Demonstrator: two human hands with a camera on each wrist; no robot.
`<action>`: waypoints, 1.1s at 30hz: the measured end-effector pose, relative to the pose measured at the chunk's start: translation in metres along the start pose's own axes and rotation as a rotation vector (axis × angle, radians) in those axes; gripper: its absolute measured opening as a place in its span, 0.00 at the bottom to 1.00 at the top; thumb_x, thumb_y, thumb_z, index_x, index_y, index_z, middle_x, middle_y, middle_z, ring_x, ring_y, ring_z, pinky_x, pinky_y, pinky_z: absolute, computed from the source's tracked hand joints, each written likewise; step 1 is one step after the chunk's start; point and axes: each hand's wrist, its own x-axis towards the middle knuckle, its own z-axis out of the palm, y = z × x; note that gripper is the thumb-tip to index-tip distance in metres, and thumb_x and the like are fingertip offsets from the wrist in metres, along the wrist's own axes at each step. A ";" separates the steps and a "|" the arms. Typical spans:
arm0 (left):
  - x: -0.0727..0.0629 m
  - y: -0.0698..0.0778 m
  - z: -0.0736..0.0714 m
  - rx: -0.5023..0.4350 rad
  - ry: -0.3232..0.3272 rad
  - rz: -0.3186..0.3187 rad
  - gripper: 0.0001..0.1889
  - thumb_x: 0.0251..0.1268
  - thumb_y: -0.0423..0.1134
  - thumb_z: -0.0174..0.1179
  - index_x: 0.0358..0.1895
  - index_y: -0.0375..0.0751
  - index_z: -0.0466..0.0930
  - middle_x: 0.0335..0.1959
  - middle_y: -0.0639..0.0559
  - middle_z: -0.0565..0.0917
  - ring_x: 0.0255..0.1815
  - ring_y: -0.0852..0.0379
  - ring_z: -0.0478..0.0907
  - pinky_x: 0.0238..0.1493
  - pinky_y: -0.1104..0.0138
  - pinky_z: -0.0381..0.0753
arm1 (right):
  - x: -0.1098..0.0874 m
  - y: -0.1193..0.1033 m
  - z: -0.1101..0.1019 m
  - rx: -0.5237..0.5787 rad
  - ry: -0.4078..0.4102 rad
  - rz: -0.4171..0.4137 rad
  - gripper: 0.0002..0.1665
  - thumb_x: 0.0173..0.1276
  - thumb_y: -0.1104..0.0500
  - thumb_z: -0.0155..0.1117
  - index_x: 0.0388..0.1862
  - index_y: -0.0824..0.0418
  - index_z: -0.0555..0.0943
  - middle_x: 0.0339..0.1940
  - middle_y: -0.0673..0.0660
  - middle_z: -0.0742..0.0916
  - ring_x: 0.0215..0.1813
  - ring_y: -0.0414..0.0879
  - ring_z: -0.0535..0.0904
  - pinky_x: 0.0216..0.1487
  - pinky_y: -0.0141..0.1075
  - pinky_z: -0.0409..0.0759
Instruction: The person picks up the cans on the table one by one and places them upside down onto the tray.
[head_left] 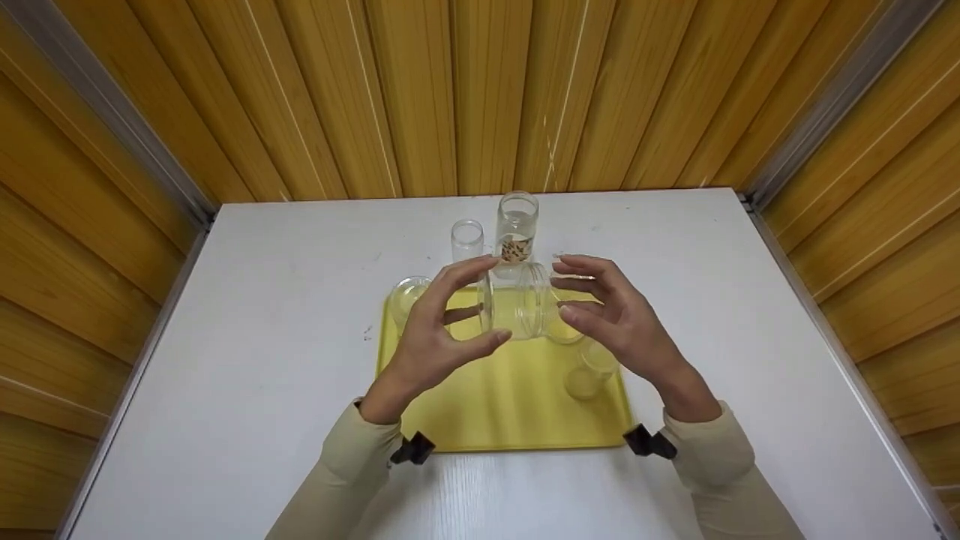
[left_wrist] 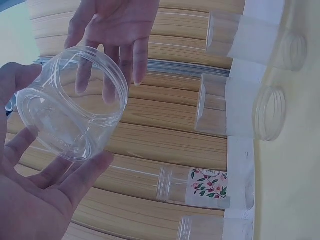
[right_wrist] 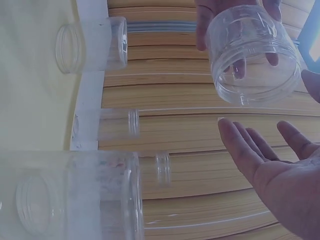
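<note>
Two bare hands are raised over a yellow tray (head_left: pixel 502 412) on a white table (head_left: pixel 285 337). Take the tray as a clock face, with the person seated at 6 o'clock.

The left hand (head_left: pixel 424 337), at 10 o'clock, grips a clear jar (head_left: pixel 510 304) around its base, thumb below and fingers above. The jar is held on its side in the air, toward 12 o'clock, its ringed mouth pointing to 3 o'clock. The right hand (head_left: pixel 626 326), at 2 o'clock, faces that mouth with its fingers spread and gripping nothing; its fingertips are just beside the rim, apart from it.

More clear jars stand around. A left jar (head_left: pixel 411 291) is at 10 o'clock on the tray, and a right jar (head_left: pixel 585 381) at 3 o'clock. Beyond the tray, a labelled jar (head_left: pixel 517 221) stands at 12 o'clock, its label (left_wrist: pixel 207 186) printed with pink flowers and green leaves. A small jar (head_left: pixel 467 236) is near it, toward 11 o'clock. Brown plank walls (head_left: pixel 484 97) rise behind.
</note>
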 end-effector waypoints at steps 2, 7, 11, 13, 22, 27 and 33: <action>-0.001 0.001 -0.003 0.017 0.003 0.003 0.39 0.61 0.37 0.77 0.77 0.46 0.72 0.76 0.52 0.72 0.73 0.42 0.71 0.59 0.53 0.84 | 0.000 -0.001 -0.001 -0.020 0.015 -0.008 0.35 0.77 0.71 0.62 0.79 0.66 0.65 0.76 0.61 0.74 0.75 0.60 0.72 0.69 0.43 0.77; -0.004 0.001 -0.009 0.054 0.003 0.008 0.39 0.61 0.36 0.78 0.77 0.46 0.73 0.76 0.49 0.72 0.74 0.42 0.70 0.59 0.51 0.84 | 0.000 -0.002 -0.005 -0.025 0.042 -0.012 0.34 0.76 0.71 0.63 0.78 0.66 0.67 0.75 0.59 0.74 0.75 0.61 0.72 0.69 0.43 0.77; -0.005 0.000 -0.013 0.084 -0.007 0.005 0.40 0.59 0.36 0.79 0.76 0.46 0.74 0.77 0.47 0.71 0.75 0.48 0.70 0.59 0.51 0.84 | 0.000 -0.002 -0.008 -0.033 0.074 -0.013 0.34 0.75 0.72 0.64 0.77 0.66 0.68 0.75 0.59 0.75 0.74 0.60 0.73 0.68 0.42 0.77; -0.005 0.000 -0.015 0.105 -0.010 0.001 0.40 0.59 0.36 0.79 0.76 0.47 0.74 0.77 0.49 0.71 0.75 0.50 0.70 0.59 0.51 0.84 | 0.000 -0.001 -0.010 -0.046 0.090 -0.014 0.33 0.75 0.72 0.64 0.77 0.66 0.69 0.74 0.59 0.75 0.74 0.58 0.74 0.68 0.42 0.77; -0.010 0.002 -0.026 0.172 -0.021 -0.040 0.39 0.58 0.35 0.79 0.75 0.50 0.75 0.77 0.50 0.71 0.76 0.49 0.69 0.58 0.42 0.83 | 0.002 0.001 -0.023 -0.147 0.148 -0.004 0.32 0.77 0.68 0.65 0.77 0.64 0.69 0.74 0.55 0.76 0.74 0.52 0.73 0.70 0.39 0.75; -0.011 0.002 -0.031 0.224 -0.020 -0.051 0.40 0.57 0.34 0.79 0.75 0.50 0.76 0.76 0.49 0.72 0.75 0.49 0.70 0.57 0.46 0.84 | 0.003 0.000 -0.031 -0.173 0.191 -0.005 0.32 0.77 0.68 0.65 0.77 0.65 0.70 0.74 0.56 0.76 0.74 0.51 0.73 0.69 0.38 0.75; -0.014 0.003 -0.037 0.273 -0.020 -0.063 0.40 0.56 0.34 0.79 0.75 0.51 0.76 0.76 0.51 0.72 0.75 0.50 0.70 0.56 0.46 0.84 | 0.004 0.000 -0.038 -0.237 0.209 -0.005 0.32 0.78 0.66 0.66 0.77 0.64 0.70 0.74 0.54 0.76 0.74 0.50 0.73 0.69 0.38 0.75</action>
